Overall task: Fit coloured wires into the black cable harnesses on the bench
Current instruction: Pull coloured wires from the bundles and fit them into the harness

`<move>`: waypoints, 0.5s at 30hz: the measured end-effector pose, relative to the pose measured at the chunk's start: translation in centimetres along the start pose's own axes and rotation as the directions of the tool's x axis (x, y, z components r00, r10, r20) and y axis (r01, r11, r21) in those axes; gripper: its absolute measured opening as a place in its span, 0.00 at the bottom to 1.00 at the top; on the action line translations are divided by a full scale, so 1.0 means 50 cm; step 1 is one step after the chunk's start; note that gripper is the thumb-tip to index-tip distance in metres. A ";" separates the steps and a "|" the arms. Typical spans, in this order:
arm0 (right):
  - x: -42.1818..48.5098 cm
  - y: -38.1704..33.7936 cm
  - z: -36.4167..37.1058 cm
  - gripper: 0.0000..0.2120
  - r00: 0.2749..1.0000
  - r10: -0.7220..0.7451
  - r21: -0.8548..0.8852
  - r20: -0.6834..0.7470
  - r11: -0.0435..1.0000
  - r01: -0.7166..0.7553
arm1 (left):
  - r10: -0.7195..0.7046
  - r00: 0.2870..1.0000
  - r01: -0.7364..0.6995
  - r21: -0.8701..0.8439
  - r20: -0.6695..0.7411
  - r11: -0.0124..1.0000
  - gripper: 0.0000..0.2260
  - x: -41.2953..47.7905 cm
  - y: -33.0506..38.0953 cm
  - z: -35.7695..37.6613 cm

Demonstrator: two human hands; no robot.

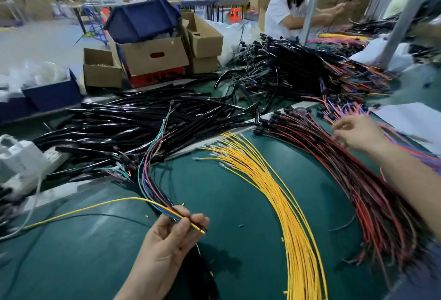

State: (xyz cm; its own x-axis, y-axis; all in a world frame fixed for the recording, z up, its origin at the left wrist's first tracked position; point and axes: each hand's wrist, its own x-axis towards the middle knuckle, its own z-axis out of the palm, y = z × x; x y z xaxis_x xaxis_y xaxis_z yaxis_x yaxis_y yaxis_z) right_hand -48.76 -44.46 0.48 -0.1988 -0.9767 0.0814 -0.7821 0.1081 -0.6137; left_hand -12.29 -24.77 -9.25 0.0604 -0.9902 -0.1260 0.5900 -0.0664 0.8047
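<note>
My left hand pinches a bunch of coloured wires near the front of the green bench; a yellow wire trails left from the same grip. The bunch curves up to a pile of black cable harnesses. My right hand hovers blurred over a fan of red and dark wires, fingers curled above them; no wire is clearly between them. A sheaf of loose yellow wires lies between my hands.
More black harnesses with coloured ends are heaped at the back right. Cardboard boxes stand behind the bench. White paper lies far right. Another person works at the far side. A white power strip sits left.
</note>
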 end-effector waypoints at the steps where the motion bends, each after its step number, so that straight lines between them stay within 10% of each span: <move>1: 0.044 0.049 -0.002 0.08 0.999 0.053 -0.165 -0.012 0.985 -0.054 | -0.007 1.000 0.007 -0.004 0.002 1.000 0.11 -0.001 0.002 0.002; 5: 0.102 0.172 0.018 0.11 0.989 0.127 -0.505 -0.071 0.850 -0.146 | -0.015 0.999 0.015 0.005 -0.028 1.000 0.11 -0.001 0.001 0.002; 15: 0.128 0.186 0.039 0.09 0.959 0.233 -0.451 -0.160 0.847 -0.281 | -0.045 0.998 0.044 -0.033 -0.031 0.998 0.12 -0.003 0.006 0.011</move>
State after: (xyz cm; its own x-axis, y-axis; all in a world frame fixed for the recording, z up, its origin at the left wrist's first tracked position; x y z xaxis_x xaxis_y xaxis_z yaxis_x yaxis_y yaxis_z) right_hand -56.14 -50.05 -6.24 -0.4673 -0.8820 0.0613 -0.8731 0.4496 -0.1886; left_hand -12.57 -24.71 -8.66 0.0583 -0.9819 -0.1802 0.6184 -0.1062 0.7787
